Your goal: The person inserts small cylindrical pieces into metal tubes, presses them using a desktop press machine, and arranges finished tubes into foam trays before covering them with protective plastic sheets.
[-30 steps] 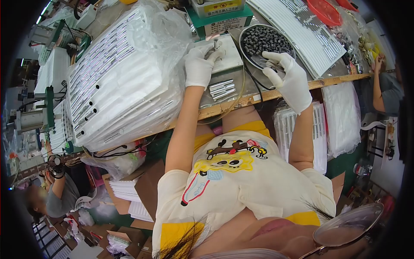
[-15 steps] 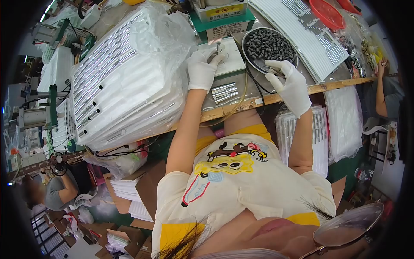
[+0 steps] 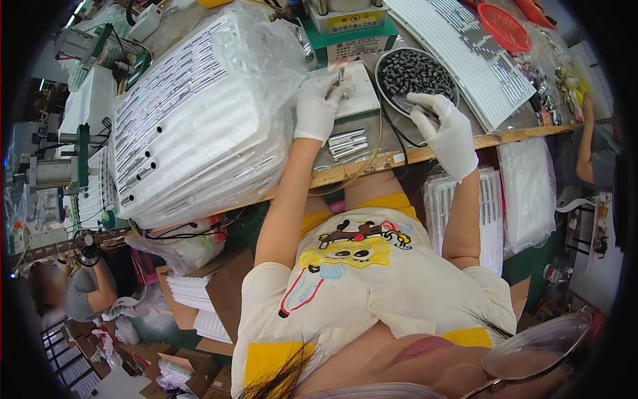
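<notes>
My left hand, in a white glove, is closed on a small upright metal piece over the white plate of the green machine. Gloved in white too, my right hand is curled at the near edge of the round tray of black parts. Its thumb and fingertips press together on something I cannot make out. Several short metal tubes lie side by side on the bench between my hands, below the plate.
A plastic-wrapped stack of white trays with metal tubes fills the left. Another white tray and a red basket stand at the back right. One person is at the lower left, another person's arm at the right.
The view has shifted slightly. My left hand stays at the plate with the metal piece. My right hand's fingers have drawn closer together beside the tray.
</notes>
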`<state>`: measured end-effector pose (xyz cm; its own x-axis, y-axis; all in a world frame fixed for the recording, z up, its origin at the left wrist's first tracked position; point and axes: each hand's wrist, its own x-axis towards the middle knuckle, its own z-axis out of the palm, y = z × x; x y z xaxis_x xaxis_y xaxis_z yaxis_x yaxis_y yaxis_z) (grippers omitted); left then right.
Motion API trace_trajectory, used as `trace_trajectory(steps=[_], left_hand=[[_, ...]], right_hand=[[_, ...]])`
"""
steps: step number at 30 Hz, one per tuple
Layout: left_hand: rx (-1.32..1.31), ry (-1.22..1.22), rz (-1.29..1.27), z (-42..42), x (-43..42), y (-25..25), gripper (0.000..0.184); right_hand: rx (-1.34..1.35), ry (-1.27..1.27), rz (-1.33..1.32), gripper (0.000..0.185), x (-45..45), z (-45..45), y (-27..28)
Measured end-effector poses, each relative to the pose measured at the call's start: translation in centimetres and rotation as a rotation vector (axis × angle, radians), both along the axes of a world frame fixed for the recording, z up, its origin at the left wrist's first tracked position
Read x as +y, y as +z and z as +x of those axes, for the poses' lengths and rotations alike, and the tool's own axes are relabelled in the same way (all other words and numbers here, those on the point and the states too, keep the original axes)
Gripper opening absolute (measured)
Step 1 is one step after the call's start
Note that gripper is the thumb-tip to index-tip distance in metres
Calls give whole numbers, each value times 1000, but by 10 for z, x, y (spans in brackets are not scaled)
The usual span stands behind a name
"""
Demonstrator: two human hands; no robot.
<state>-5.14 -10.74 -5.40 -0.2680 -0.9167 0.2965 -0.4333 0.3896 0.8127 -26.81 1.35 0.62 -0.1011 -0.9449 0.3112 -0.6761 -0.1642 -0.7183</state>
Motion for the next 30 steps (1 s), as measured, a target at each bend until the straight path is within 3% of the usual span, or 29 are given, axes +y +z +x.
trace_trajectory(steps=[2, 6, 11, 17, 20, 22, 25, 29, 30], left_hand=[[-69, 14, 31, 1, 12, 11, 28], [104, -277, 294, 13, 58, 40, 30], [140, -435, 414, 30, 93, 62, 32], [118, -441, 281, 40, 100, 65, 26], [39, -393, 190, 42, 100, 62, 20], [-78, -311, -1, 44, 98, 53, 29], [-121, -180, -150, 39, 93, 37, 27], [-178, -14, -76, 32, 73, 7, 26], [-311, 13, -159, 31, 69, -3, 25]], right_hand=[[-192, -22, -55, 27, -3, 6, -1], [-254, -4, 16, 30, 0, 10, 6], [-423, 207, 101, 30, 3, 23, 21], [-571, 349, 231, 21, 4, 36, 24], [-464, 321, 243, 18, 3, 39, 21], [-362, 274, 171, 19, 2, 41, 15], [-238, 214, 127, 22, -2, 46, 4], [-265, 107, 152, 27, -13, 48, -28], [-246, 66, 180, 29, -14, 45, -33]])
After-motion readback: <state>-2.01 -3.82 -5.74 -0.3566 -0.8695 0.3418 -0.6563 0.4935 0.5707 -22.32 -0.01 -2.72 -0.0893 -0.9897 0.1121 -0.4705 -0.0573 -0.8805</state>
